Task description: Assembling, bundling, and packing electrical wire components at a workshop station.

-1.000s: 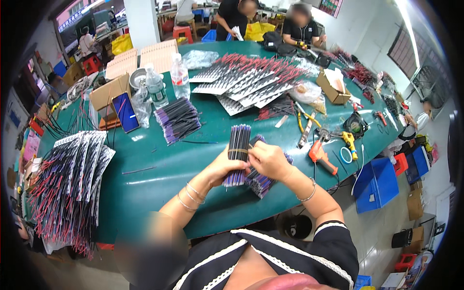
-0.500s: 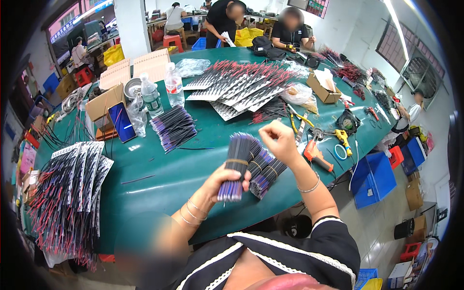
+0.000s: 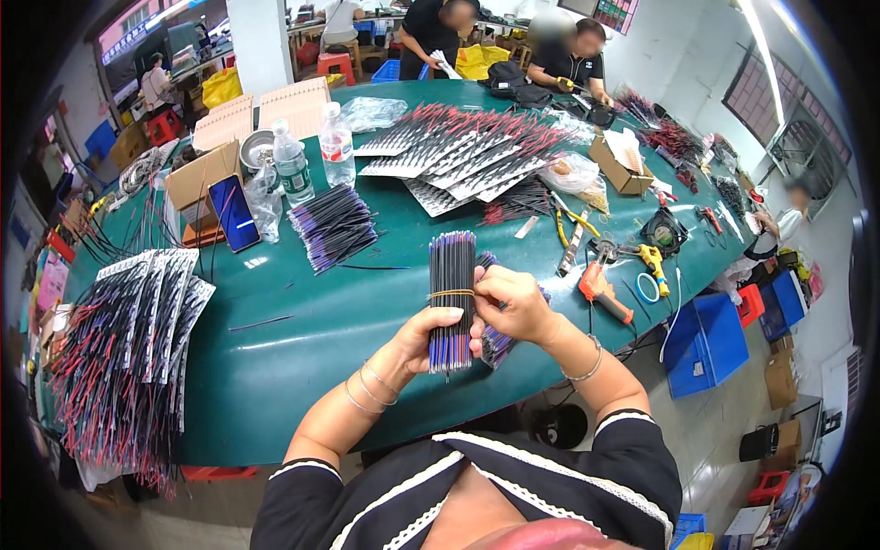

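Observation:
Upright in front of me stands a bundle of short black wires (image 3: 451, 261) with blue and purple showing at the ends. My left hand (image 3: 423, 332) is closed round its lower half, thumb across the front. A tan rubber band (image 3: 449, 293) circles the bundle above that thumb. At the bundle's right side, my right hand (image 3: 513, 301) is closed in a pinch where the band meets its fingertips. Behind and below this hand, partly hidden, more wire bundles (image 3: 496, 348) lie on the green table (image 3: 302, 367). Further left is a loose pile of similar wires (image 3: 332, 227).
Sheets with red and black wires (image 3: 137, 357) lie at left; more wired sheets (image 3: 458, 156) lie at the back. Two bottles (image 3: 336, 151), a phone (image 3: 235, 215) and a carton (image 3: 203, 188) stand at back left. Pliers (image 3: 576, 220) and an orange tool (image 3: 603, 293) lie right. Co-workers are beyond.
My right hand has come down from a raised loose fist to the band on the bundle. The bundle in my left hand is now straighter and turned more squarely toward me.

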The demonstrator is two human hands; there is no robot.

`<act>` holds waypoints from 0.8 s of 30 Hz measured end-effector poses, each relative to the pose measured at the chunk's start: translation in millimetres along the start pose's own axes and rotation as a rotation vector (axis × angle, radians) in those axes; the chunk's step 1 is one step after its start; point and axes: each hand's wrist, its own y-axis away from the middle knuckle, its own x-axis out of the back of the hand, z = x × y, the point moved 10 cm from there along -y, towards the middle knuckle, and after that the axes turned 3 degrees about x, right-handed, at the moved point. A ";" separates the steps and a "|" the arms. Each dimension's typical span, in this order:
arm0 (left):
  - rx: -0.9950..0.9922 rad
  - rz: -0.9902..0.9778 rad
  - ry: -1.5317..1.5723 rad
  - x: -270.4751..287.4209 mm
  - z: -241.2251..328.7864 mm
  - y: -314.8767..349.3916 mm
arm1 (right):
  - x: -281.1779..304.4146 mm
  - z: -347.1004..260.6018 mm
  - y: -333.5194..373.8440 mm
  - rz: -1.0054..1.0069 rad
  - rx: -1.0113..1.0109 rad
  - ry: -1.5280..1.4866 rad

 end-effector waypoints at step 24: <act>0.028 -0.229 0.353 8.0 -4.1 -5.7 | -13.6 16.1 -1.1 -0.118 -0.083 0.004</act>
